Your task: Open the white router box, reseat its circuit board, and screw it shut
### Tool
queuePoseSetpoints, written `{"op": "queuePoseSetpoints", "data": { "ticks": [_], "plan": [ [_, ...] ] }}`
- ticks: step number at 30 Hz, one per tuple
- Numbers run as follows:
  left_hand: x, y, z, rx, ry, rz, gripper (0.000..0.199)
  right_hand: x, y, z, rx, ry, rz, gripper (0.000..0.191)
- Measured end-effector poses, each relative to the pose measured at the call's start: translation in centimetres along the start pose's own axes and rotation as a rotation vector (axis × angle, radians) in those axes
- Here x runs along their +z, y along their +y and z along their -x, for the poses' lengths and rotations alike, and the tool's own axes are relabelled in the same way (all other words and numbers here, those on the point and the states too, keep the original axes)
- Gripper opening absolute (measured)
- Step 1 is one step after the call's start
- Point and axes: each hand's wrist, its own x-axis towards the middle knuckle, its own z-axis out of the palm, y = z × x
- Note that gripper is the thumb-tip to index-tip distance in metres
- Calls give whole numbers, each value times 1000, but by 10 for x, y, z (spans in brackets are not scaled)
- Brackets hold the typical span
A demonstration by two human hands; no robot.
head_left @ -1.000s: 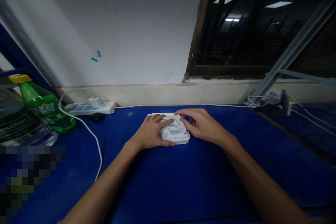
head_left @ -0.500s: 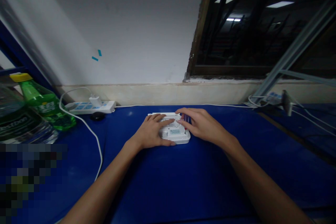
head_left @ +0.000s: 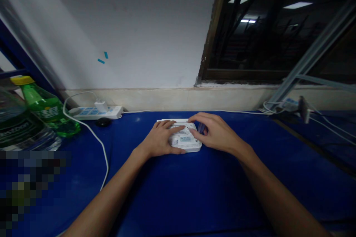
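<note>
Left hand (head_left: pixel 162 140), spread flat, seemingly braces the white device (head_left: pixel 185 140) beneath; right hand (head_left: pixel 213 129) (grip unclear) curls alongside, probably needing fine finger control.

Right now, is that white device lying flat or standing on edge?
Flat: the white device lies on the blue table, labelled face upward, left hand spread across part of it.
</note>
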Motion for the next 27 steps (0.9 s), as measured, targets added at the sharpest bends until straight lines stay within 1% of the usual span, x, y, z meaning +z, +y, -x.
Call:
{"op": "queuePoseSetpoints", "data": {
  "ticks": [1,2,5,6,9,10,13,14,17,18,21,22,25,27],
  "plan": [
    [0,0,0,0,1,-1,95,0,0,0,2,-3,-9,26],
    [0,0,0,0,3,0,95,0,0,0,-2,-8,-26,28],
    [0,-1,0,5,10,7,95,0,0,1,-22,-11,-53,50],
    [0,-1,0,4,9,8,95,0,0,1,-19,-11,-42,51],
    [0,-1,0,0,2,4,95,0,0,0,-1,-17,-20,32],
    [0,-1,0,0,0,1,96,0,0,0,1,-16,-29,32],
    [1,-2,0,4,6,-2,95,1,0,0,-14,-17,-43,49],
    [1,-2,0,5,7,-2,95,1,0,0,-17,-12,-29,52],
    [1,-2,0,4,2,0,96,2,1,1,-20,5,-3,39],
    [1,-2,0,3,2,1,96,2,1,1,-23,8,-13,39],
    [1,-1,0,8,7,7,95,1,1,1,-23,-1,-41,52],
    [1,-1,0,9,8,8,94,1,1,1,-17,0,-35,52],
    [1,-1,0,5,9,2,95,1,0,1,-6,8,-31,36],
    [1,-1,0,5,10,0,95,0,0,1,-19,2,-45,39]
  ]
}}
